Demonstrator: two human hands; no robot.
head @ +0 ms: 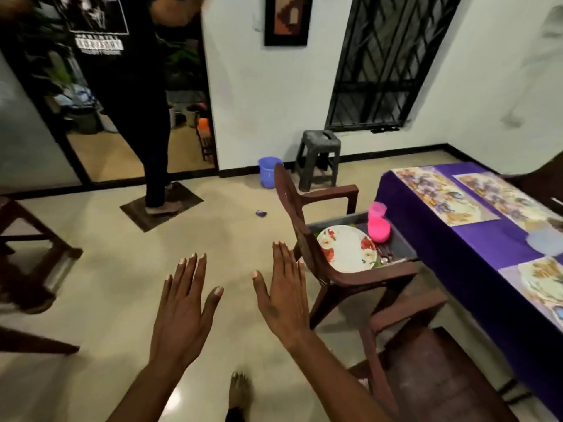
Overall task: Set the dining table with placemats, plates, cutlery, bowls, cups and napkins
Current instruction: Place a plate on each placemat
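Observation:
My left hand (185, 306) and my right hand (285, 296) are held out flat over the floor, fingers straight, holding nothing. To the right, a grey tray (402, 239) sits on a brown chair (307, 239). It carries a floral plate (347, 248), a pink cup (378, 222) and some cutlery (384, 256). The dining table under a purple cloth (475, 239) bears floral placemats (441, 196), a pale bowl (543, 239) and a plate (540, 281) near the frame's right edge.
A second brown chair (426, 373) stands at the lower right. A person in dark clothes (131, 86) stands on a mat by the doorway. A grey stool (320, 156) and a blue bucket (269, 172) are by the wall. Wooden furniture (27, 239) is on the left.

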